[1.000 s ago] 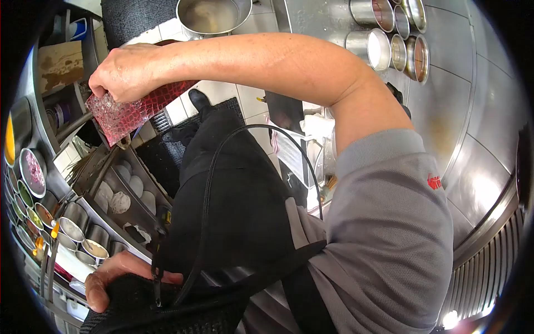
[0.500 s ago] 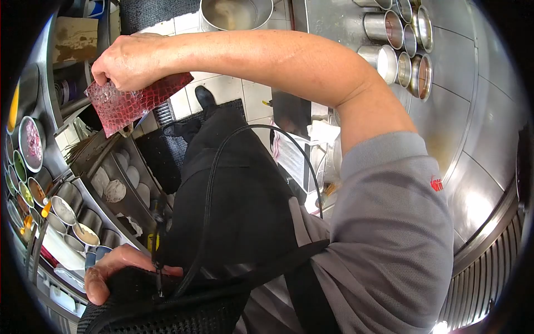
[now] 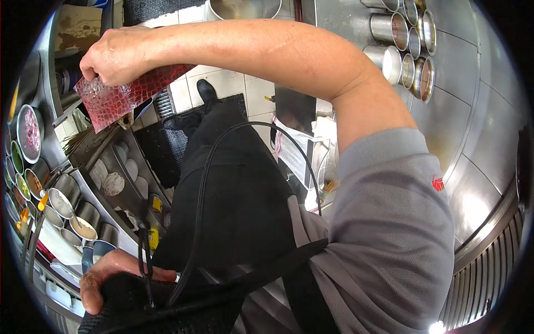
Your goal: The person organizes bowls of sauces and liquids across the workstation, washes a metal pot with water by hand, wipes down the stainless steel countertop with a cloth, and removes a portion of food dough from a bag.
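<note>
My right hand (image 3: 119, 58) reaches across the top left with fingers closed on the near edge of a red crocodile-patterned sheet (image 3: 125, 106). The sheet is glossy and hangs tilted below the hand, its far edge partly behind my wrist. Water drops glisten on the hand. At lower left, my left hand (image 3: 108, 275) shows a thumb and a finger spread apart. Black mesh fabric (image 3: 119, 303) in front hides the rest of it, and I see nothing held there. Closest to this hand are metal tubs (image 3: 105, 239) on the left counter.
Food containers (image 3: 30, 133) line the left counter, above shelves of stacked white bowls (image 3: 114, 183). A large metal pot (image 3: 245, 8) stands at the top edge. Several steel canisters (image 3: 389, 30) sit on the right steel counter (image 3: 445, 122). Black mats (image 3: 161, 150) lie on the tiled floor.
My right hand and the red sheet have moved slightly left and up in the view. The large pot shows less at the top edge. My left hand has shifted slightly down and left.
</note>
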### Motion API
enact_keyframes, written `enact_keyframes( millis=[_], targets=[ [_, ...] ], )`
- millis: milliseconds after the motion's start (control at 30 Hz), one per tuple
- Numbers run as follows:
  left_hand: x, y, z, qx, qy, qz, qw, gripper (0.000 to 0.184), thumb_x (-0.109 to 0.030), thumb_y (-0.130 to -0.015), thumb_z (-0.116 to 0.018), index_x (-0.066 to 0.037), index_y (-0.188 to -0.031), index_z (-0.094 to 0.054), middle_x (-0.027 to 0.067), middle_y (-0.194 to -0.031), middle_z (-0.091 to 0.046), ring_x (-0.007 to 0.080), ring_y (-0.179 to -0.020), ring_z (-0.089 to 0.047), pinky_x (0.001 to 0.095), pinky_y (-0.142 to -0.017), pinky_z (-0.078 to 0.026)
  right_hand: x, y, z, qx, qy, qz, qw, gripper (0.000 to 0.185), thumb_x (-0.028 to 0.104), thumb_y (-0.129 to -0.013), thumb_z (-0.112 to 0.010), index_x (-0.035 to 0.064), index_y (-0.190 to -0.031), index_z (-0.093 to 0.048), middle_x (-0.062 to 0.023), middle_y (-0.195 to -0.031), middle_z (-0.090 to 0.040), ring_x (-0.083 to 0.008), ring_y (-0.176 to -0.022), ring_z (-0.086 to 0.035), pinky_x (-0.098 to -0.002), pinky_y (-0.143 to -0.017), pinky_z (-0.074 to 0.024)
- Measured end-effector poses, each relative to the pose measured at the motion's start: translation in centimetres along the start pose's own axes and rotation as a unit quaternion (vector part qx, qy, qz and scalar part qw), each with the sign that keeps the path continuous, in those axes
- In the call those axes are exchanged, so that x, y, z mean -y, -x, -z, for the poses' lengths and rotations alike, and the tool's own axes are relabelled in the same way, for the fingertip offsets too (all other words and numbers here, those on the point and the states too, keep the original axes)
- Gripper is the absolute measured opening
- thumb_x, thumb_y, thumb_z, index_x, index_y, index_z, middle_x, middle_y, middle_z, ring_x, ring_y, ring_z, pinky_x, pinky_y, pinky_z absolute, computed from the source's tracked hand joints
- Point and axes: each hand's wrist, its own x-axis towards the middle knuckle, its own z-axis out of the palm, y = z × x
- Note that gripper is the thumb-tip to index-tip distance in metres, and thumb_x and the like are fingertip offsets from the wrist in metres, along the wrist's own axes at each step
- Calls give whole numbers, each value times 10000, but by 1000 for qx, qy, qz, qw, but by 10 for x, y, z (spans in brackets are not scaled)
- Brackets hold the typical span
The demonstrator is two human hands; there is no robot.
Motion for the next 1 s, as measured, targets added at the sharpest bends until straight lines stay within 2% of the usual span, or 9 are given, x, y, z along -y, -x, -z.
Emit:
enact_keyframes(
  millis=[100, 167, 267, 333, 400, 600, 767, 900, 1000],
  targets=[
    [-5, 15, 43, 39, -205, 0, 978, 1040, -695, -826, -581, 176, -1373, -423, 357, -1422, -444, 448, -1344, -444, 463, -1152, -304, -2, 2, -6, -23, -7, 21, 999, 306, 91, -825, -549, 114, -1088, -704, -157, -1000, -721, -357, -976, -687, -462, -841, -546],
    [-4, 30, 36, -102, -351, 0, 931, 873, -593, -923, -529, 152, -1370, -446, 346, -1351, -496, 437, -1261, -507, 461, -1104, -361, -2, 4, -10, -57, -59, 65, 995, 269, 58, -840, -517, 63, -1033, -704, -198, -973, -711, -384, -927, -687, -479, -824, -546],
    [19, -33, 20, -119, -459, -265, 840, 505, -218, -993, -572, 48, -1408, -463, 339, -1300, -540, 430, -1201, -561, 513, -1057, -407, 4, 11, -16, -24, -72, 52, 996, 260, 60, -900, -505, 24, -1096, -674, -210, -1057, -680, -383, -1026, -648, -464, -913, -515],
    [12, -33, 28, -111, -468, -235, 845, 611, -316, -973, -617, 39, -1439, -443, 279, -1393, -495, 381, -1320, -476, 481, -1113, -349, -6, 16, -27, -3, -74, 78, 994, 286, 29, -888, -502, 4, -1131, -651, -203, -1078, -668, -388, -1029, -635, -466, -922, -505],
    [4, -37, 51, -27, -511, -161, 844, 939, -675, -906, -526, 51, -1483, -375, 230, -1499, -398, 329, -1420, -356, 426, -1163, -264, 0, 26, -19, 42, -84, 79, 992, 339, 5, -860, -503, 0, -1172, -635, -205, -1107, -659, -388, -1056, -624, -453, -945, -493],
    [9, -52, 32, -26, -502, -172, 847, 944, -710, -924, -461, 38, -1491, -357, 192, -1534, -376, 308, -1433, -349, 425, -1179, -250, 25, 39, 9, 162, -137, 37, 977, 445, -31, -856, -506, 39, -1285, -597, -193, -1229, -659, -318, -1182, -618, -393, -1025, -457],
    [18, -46, 31, -57, -471, -267, 839, 769, -461, -915, -662, 24, -1464, -428, 197, -1496, -405, 319, -1406, -372, 438, -1159, -266, 60, 26, 31, 185, -188, -34, 964, 459, -24, -901, -561, 47, -1354, -538, -140, -1124, -698, -195, -1047, -667, -358, -953, -504],
    [22, -34, 34, -86, -550, -230, 798, 570, -296, -998, -570, 22, -1454, -445, 179, -1499, -427, 304, -1405, -391, 422, -1163, -271, 68, 2, 35, 180, -215, -46, 959, 390, 15, -925, -617, 9, -1311, -558, -113, -1069, -703, -141, -977, -652, -315, -892, -519],
    [37, -14, 25, -138, -470, -259, 832, 500, -35, -979, -486, -11, -1475, -421, 159, -1466, -477, 261, -1358, -466, 389, -1144, -328, 58, -7, 22, 153, -322, -15, 934, 340, -8, -925, -609, -43, -1262, -582, -88, -1107, -694, -140, -993, -647, -305, -892, -518]
  ],
)
